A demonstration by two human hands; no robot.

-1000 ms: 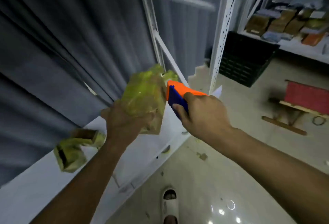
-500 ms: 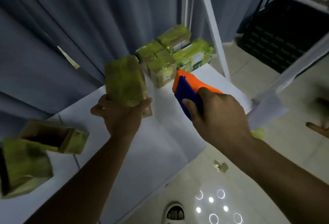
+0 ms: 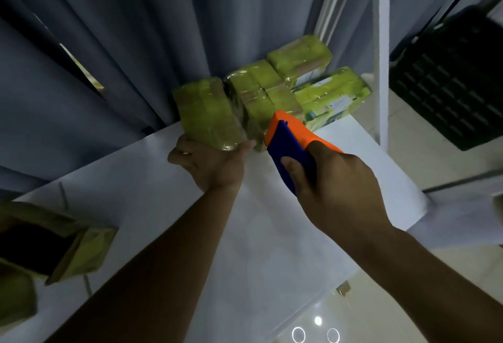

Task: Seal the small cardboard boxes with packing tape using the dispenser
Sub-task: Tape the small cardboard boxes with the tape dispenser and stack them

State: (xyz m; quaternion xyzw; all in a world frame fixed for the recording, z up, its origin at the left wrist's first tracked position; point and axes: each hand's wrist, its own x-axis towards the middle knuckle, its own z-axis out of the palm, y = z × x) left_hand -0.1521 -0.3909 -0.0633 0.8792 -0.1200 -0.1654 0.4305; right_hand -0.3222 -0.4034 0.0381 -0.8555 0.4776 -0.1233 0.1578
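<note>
My left hand (image 3: 211,164) grips a small taped cardboard box (image 3: 206,112) by its near end, at the back of the white table (image 3: 261,233) beside a cluster of taped boxes (image 3: 296,84). The held box touches the nearest box of that cluster. My right hand (image 3: 334,193) holds the orange and blue tape dispenser (image 3: 288,141) just right of the held box, its orange nose pointing at the cluster. An open, untaped cardboard box (image 3: 70,247) lies on its side at the table's left edge.
Grey curtains (image 3: 122,43) hang right behind the table. A white shelf upright (image 3: 381,43) rises by the box cluster, and a black crate (image 3: 457,84) stands on the floor to the right. The table's near right corner drops to a glossy floor (image 3: 340,315).
My left hand has carried the taped box forward and set it against the cluster at the back. My right hand with the dispenser followed toward the same spot.
</note>
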